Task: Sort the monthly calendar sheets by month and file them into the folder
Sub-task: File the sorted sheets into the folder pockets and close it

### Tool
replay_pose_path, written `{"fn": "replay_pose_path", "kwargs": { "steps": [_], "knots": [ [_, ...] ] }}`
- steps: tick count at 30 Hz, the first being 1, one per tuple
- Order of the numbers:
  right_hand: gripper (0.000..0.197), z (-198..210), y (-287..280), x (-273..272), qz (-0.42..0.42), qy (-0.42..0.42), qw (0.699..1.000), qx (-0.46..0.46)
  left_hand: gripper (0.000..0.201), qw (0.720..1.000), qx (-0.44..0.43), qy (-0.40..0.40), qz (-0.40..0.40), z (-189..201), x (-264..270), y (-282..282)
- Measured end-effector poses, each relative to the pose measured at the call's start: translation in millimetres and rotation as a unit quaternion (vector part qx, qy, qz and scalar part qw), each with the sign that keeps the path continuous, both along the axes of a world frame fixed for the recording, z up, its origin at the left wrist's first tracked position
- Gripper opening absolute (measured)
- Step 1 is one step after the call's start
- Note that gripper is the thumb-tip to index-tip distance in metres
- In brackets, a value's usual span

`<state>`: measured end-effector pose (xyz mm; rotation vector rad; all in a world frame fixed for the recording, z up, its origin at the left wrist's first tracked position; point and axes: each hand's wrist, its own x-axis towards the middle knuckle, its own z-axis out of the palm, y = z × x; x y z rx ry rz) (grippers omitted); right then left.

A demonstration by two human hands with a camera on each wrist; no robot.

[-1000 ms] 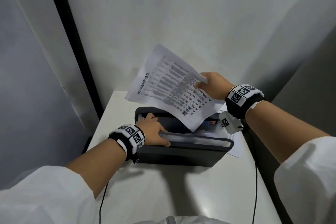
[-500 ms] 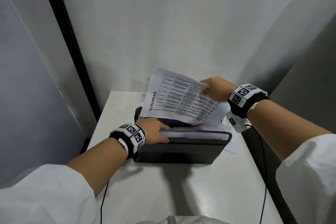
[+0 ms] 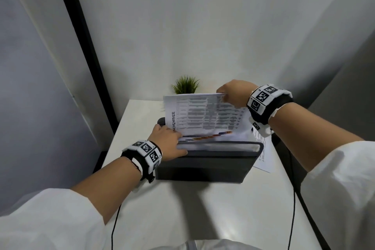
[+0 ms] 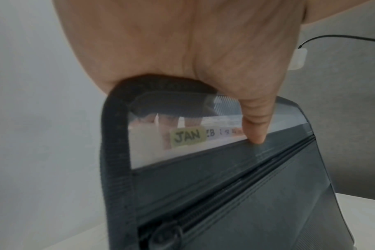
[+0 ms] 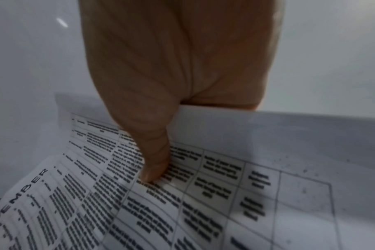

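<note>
A dark grey accordion folder (image 3: 203, 166) stands open on the white table (image 3: 182, 213). My left hand (image 3: 169, 140) grips its near left top edge, thumb on the front wall (image 4: 255, 128) and fingers inside behind the clear pocket; a tab marked JAN (image 4: 187, 136) shows there. My right hand (image 3: 233, 93) pinches the top right edge of the NOVEMBER calendar sheet (image 3: 203, 115), thumb on the printed face (image 5: 154, 162). The sheet's lower edge sits down among the folder's coloured tabs (image 3: 211, 136). The folder's zip (image 4: 235, 194) runs across its front.
Another printed sheet (image 3: 262, 154) lies flat on the table to the right of the folder. A small green plant (image 3: 185, 85) stands at the table's far edge against the wall. Black cables (image 3: 292, 209) hang from both wrists. Bare tabletop lies in front of the folder.
The right hand has swung the NOVEMBER sheet from a raised tilt to nearly upright and lowered its bottom edge into the folder. The plant has come into sight. The left hand stays on the folder.
</note>
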<state>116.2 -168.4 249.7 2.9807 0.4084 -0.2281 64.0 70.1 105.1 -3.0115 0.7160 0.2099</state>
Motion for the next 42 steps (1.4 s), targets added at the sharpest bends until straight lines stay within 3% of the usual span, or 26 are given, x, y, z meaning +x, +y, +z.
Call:
{"fn": "replay_pose_path", "kwargs": {
  "steps": [6, 9, 14, 17, 24, 28, 31, 35, 39, 42],
  "knots": [
    [0.014, -29, 25, 1, 0.017, 0.086, 0.994, -0.059, 0.063, 1.000, -0.001, -0.011, -0.004, -2, 1, 1],
    [0.027, -51, 28, -2, 0.037, 0.116, 0.986, -0.113, 0.066, 1.000, -0.007, -0.016, -0.009, -4, 1, 3],
    [0.019, -77, 31, -3, 0.052, 0.139, 0.979, -0.141, 0.067, 0.999, -0.022, -0.038, -0.021, -10, -1, 7],
    [0.022, -84, 35, 1, 0.069, 0.105, 0.982, -0.141, 0.067, 0.998, -0.027, -0.052, -0.031, -12, -4, 9],
    [0.027, -85, 54, 7, 0.122, 0.096, 0.956, -0.247, 0.062, 0.995, -0.041, -0.077, -0.047, -12, -10, 12],
    [0.034, -95, 65, -2, 0.119, 0.166, 0.946, -0.253, 0.060, 0.995, -0.034, -0.083, -0.053, -11, -13, 14],
    [0.039, -113, 64, -1, 0.126, 0.228, 0.920, -0.294, 0.062, 0.994, -0.030, -0.084, -0.059, -12, -16, 16],
    [0.045, -115, 65, 2, 0.116, 0.199, 0.933, -0.278, 0.061, 0.994, -0.036, -0.088, -0.060, -11, -19, 16],
    [0.036, -122, 63, 6, 0.151, 0.197, 0.913, -0.324, 0.056, 0.991, -0.064, -0.092, -0.074, -8, -17, 16],
    [0.029, -124, 64, 4, 0.141, 0.227, 0.928, -0.259, 0.056, 0.992, -0.078, -0.063, -0.076, -9, -14, 17]
  ]
}}
